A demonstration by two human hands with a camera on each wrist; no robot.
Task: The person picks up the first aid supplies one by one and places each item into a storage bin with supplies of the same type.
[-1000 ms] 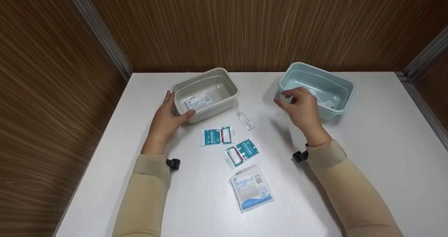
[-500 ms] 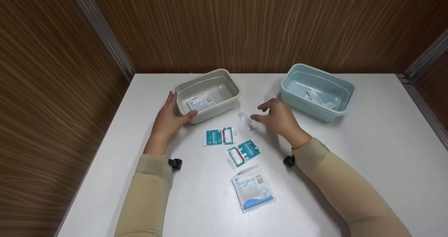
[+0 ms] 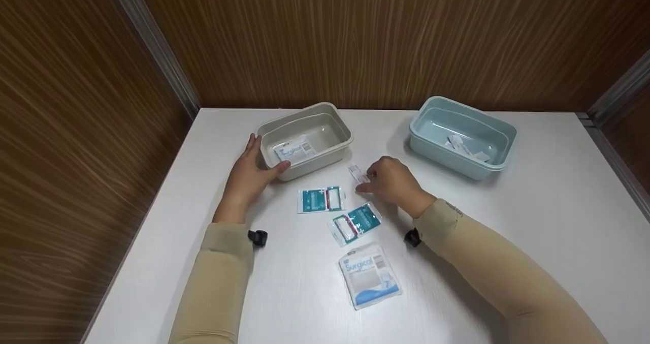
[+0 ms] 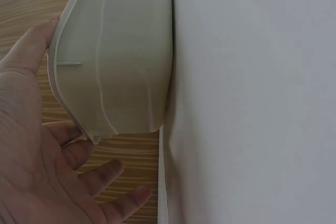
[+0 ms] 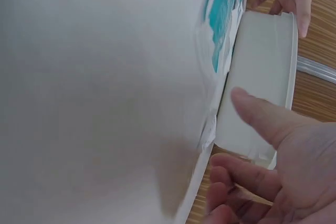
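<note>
In the head view, my left hand (image 3: 249, 179) rests against the left end of a beige bin (image 3: 304, 168). Its thumb lies at the near rim and its fingers are spread along the outside; the left wrist view shows them loosely extended. A white "Surgical" packet (image 3: 296, 150) lies inside that bin. My right hand (image 3: 393, 181) is low over a small clear packet with faint print (image 3: 357, 173). Thumb and forefinger stand on either side of this packet, with a gap between them in the right wrist view. Part of the packet is hidden behind the fingers.
Two teal-and-white packets (image 3: 314, 200) lie on the white table (image 3: 294, 293) in front of the beige bin. Nearer is a larger "Surgical" packet (image 3: 370, 278). A light blue bin (image 3: 447, 162) with a few small white packets stands at the back right, near the wood-grain wall (image 3: 376, 44).
My right hand has moved from beside the blue bin, leftward and down to the small clear packet. My left hand has stayed at the beige bin.
</note>
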